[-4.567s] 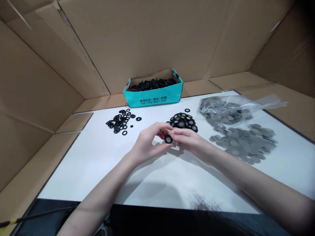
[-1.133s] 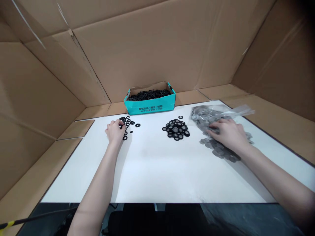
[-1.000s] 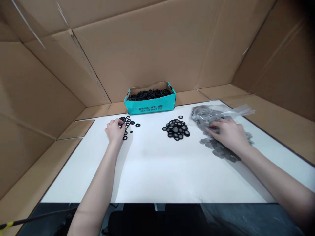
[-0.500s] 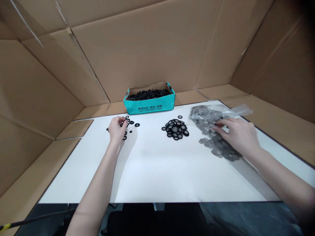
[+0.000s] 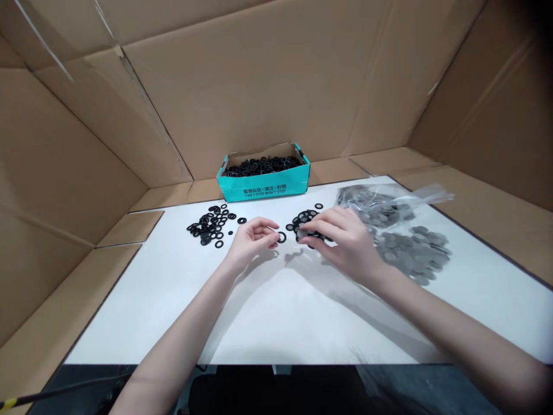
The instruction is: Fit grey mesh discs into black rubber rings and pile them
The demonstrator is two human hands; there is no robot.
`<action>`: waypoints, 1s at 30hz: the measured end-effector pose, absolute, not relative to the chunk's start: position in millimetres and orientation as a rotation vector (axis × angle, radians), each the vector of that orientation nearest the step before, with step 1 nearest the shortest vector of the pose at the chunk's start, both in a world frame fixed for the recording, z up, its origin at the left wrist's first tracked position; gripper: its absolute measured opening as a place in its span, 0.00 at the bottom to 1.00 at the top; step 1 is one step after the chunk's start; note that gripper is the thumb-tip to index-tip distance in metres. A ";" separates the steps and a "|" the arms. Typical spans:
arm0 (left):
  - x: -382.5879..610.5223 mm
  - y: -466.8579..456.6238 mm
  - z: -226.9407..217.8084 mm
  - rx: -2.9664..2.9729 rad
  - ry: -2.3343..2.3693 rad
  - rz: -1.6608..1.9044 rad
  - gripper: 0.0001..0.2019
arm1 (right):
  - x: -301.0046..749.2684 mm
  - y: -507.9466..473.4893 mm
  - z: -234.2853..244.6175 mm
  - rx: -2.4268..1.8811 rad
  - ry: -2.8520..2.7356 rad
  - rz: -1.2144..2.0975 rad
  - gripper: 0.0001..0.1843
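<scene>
Between the thumb and fingers of my left hand (image 5: pixel 254 239) is a black rubber ring (image 5: pixel 282 237), raised above the white table. My right hand (image 5: pixel 345 239) faces it from the right, its thumb and fingertips pinching a grey disc (image 5: pixel 301 234). Partly covered by my right hand is a pile of black rings with grey discs in them (image 5: pixel 305 217). Loose black rings (image 5: pixel 207 226) lie in a heap to the left. On the right, grey mesh-like discs (image 5: pixel 412 251) are spread out beside a clear plastic bag (image 5: pixel 371 202) holding more of them.
A turquoise box (image 5: pixel 263 187) full of black rings stands at the table's back edge. Cardboard walls (image 5: pixel 268 80) enclose the white table (image 5: pixel 268 323) at the back and both sides. One ringed disc (image 5: pixel 318 206) lies behind the middle pile.
My left hand has come right from the loose rings with a ring in its fingers. My right hand has moved left from the grey discs, carrying one, and the hands are now near each other.
</scene>
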State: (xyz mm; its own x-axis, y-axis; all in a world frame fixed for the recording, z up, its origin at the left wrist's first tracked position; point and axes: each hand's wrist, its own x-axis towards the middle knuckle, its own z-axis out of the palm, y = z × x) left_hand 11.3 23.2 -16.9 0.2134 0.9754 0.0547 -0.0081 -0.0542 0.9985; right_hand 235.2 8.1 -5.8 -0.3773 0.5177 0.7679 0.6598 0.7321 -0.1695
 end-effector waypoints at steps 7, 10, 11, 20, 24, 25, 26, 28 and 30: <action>16.0 18.3 -19.1 1.281 0.854 1.021 0.20 | 216.2 19.5 -24.1 -0.794 -2.089 -0.206 0.13; 19.3 14.8 -18.2 1.265 0.844 0.999 0.20 | 217.3 19.2 -27.8 -0.786 -2.084 -0.174 0.12; 20.7 13.4 -17.3 1.263 0.849 0.997 0.20 | 217.6 18.6 -28.5 -0.776 -2.082 -0.166 0.11; 26.4 6.8 -12.0 1.332 0.923 1.067 0.20 | 219.7 7.7 -30.3 -0.845 -1.946 0.353 0.06; 30.2 2.8 -11.8 1.437 0.960 1.066 0.16 | 221.7 5.3 -31.5 -0.869 -1.957 0.588 0.11; 30.9 1.7 -12.1 1.463 0.964 1.067 0.15 | 221.6 5.3 -32.0 -0.869 -1.953 0.611 0.10; 31.4 0.7 -12.4 1.490 0.968 1.067 0.14 | 221.5 5.4 -32.6 -0.869 -1.949 0.627 0.10; 31.4 -0.5 -12.9 1.545 0.971 1.068 0.12 | 221.0 5.9 -34.1 -0.867 -1.949 0.647 0.09; 30.3 -0.7 -12.7 1.598 0.946 1.061 0.11 | 220.8 6.6 -35.9 -0.852 -1.967 0.646 0.09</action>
State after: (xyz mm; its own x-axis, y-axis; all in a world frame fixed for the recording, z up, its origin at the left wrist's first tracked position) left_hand 30.3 -0.7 -12.7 0.3206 0.9264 0.1974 0.0894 -0.2371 0.9674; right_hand 220.8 6.6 -35.9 -0.3850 0.7680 0.5119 0.3147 0.6306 -0.7094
